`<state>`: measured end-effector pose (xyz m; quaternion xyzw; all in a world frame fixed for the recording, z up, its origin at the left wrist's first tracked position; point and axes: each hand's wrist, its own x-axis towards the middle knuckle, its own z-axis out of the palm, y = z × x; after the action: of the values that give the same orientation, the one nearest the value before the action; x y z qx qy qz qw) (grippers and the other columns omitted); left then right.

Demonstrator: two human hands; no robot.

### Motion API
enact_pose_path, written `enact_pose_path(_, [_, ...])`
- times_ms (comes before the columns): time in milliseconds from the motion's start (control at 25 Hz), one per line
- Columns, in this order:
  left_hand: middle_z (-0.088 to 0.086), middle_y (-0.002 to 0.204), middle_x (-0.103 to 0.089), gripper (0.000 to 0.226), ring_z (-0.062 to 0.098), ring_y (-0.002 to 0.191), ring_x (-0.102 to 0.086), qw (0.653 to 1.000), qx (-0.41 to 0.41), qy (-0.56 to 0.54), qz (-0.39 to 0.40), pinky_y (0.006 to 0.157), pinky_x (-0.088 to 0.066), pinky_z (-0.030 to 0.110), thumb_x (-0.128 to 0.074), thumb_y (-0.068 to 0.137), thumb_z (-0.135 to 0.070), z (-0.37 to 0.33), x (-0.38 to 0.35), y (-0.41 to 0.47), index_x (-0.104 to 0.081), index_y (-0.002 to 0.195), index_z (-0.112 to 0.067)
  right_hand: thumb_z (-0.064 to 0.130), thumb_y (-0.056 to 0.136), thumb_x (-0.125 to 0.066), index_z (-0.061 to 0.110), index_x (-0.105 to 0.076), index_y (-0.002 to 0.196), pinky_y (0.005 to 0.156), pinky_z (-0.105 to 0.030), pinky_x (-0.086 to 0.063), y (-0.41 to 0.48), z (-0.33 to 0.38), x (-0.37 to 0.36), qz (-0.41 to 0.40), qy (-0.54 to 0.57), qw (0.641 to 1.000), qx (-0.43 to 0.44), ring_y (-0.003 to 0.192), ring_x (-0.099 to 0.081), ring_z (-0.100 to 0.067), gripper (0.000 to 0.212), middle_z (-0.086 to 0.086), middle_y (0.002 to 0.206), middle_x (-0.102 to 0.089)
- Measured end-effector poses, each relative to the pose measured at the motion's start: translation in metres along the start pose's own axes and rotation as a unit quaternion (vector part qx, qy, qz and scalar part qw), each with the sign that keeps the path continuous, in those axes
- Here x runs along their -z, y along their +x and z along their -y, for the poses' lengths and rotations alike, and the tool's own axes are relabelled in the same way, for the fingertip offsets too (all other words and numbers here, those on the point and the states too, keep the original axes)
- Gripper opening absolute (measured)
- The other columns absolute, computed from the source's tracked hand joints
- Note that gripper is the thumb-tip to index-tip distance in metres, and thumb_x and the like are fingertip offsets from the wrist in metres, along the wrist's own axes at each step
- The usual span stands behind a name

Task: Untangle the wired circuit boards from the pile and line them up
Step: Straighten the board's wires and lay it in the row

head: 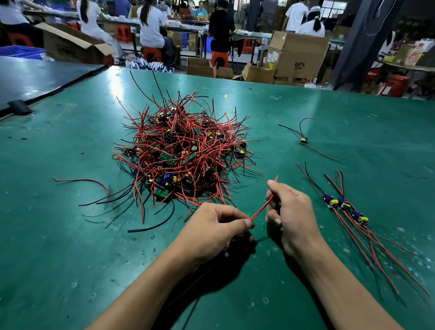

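Observation:
A tangled pile of wired circuit boards point(184, 152) with red and black leads lies in the middle of the green table point(317, 115). In front of it, my left hand point(214, 231) grips one wired board, mostly hidden under my fingers, and pinches its red wire point(261, 210). My right hand point(288, 216) holds the same red wire higher up, its tip sticking out above my fingers. To the right, three boards point(344, 207) lie side by side with their wires trailing toward me. One more board point(303, 140) lies alone further back.
A dark panel point(24, 84) covers the table's left rear corner. A loose red wire point(81, 181) lies left of the pile. Beyond the table's far edge, people sit at benches among cardboard boxes point(296, 54) and red stools.

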<state>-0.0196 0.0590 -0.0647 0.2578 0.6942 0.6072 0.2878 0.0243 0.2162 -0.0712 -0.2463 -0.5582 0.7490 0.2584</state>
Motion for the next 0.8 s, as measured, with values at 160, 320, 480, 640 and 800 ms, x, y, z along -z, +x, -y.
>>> enact_pose_path(160, [0.007,0.072,-0.075,0.009,0.016,0.057,-0.054,1.000,0.001,0.002,-0.009,0.050,-0.039,0.018,-0.066,0.090,-0.012,-0.001,0.001,-0.001,-0.075,0.089,-0.010,0.037,0.097,-0.063,0.012,-0.069,0.074,0.037,-0.016,-0.023,-0.004,-0.004,0.006,-0.017,-0.179,0.977,0.112,0.032,-0.030,-0.007,0.035,0.005,0.042,-0.041])
enact_pose_path(320, [0.012,0.072,-0.073,0.012,0.017,0.053,-0.062,0.998,0.016,-0.064,-0.025,0.047,-0.044,0.017,-0.061,0.093,-0.007,-0.001,-0.002,-0.001,-0.073,0.091,-0.009,0.047,0.088,-0.072,0.011,-0.072,0.091,0.045,-0.022,-0.026,-0.009,-0.006,0.007,0.094,-0.149,0.983,0.043,0.039,-0.034,-0.014,0.036,-0.004,0.049,-0.045])
enact_pose_path(480, [0.015,0.068,-0.070,0.017,0.019,0.050,-0.062,0.995,0.011,-0.092,-0.029,0.046,-0.050,0.023,-0.060,0.095,-0.011,-0.001,-0.003,-0.002,-0.071,0.086,-0.002,0.035,0.087,-0.077,0.008,-0.072,0.089,0.057,-0.038,-0.043,-0.016,-0.006,0.004,0.168,-0.140,0.976,-0.002,0.056,-0.054,-0.026,0.028,-0.013,0.063,-0.059])
enact_pose_path(640, [0.015,0.068,-0.071,0.019,0.020,0.051,-0.062,0.998,0.013,-0.062,-0.021,0.047,-0.050,0.023,-0.059,0.096,-0.012,-0.002,-0.001,0.000,-0.068,0.083,-0.003,0.029,0.085,-0.079,0.013,-0.076,0.086,0.055,-0.022,-0.038,-0.007,-0.004,0.007,0.096,-0.200,0.973,0.067,0.047,-0.049,-0.004,0.017,0.015,0.054,-0.059])
enact_pose_path(800, [0.014,0.068,-0.071,0.016,0.020,0.051,-0.064,0.998,0.017,-0.059,0.007,0.048,-0.050,0.023,-0.060,0.095,-0.011,-0.002,0.003,0.000,-0.067,0.083,-0.003,0.030,0.087,-0.078,0.015,-0.076,0.080,0.043,-0.017,-0.032,0.003,-0.004,0.010,0.010,-0.236,0.962,0.139,0.039,-0.041,-0.001,0.017,0.013,0.048,-0.057])
